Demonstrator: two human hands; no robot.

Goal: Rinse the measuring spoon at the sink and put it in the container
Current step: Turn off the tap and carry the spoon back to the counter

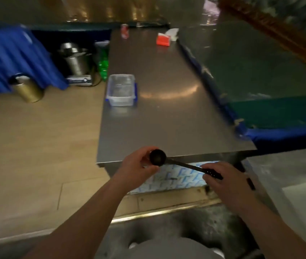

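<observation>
currently we're holding the measuring spoon [183, 166] in both hands, in the air just off the near edge of the steel counter [167, 113]. our left hand [139, 165] is pinching the round bowl, our right hand [223, 182] is gripping the handle end. long axis is lying roughly level, bowl pointing left and slightly away, handle trailing right toward us. rinsing looks finished, though we can't confirm wetness. we're judging the carry step is on: next move calls for reaching forward-left to the clear container [120, 89], well apart up the counter, and dropping the spoon in.
</observation>
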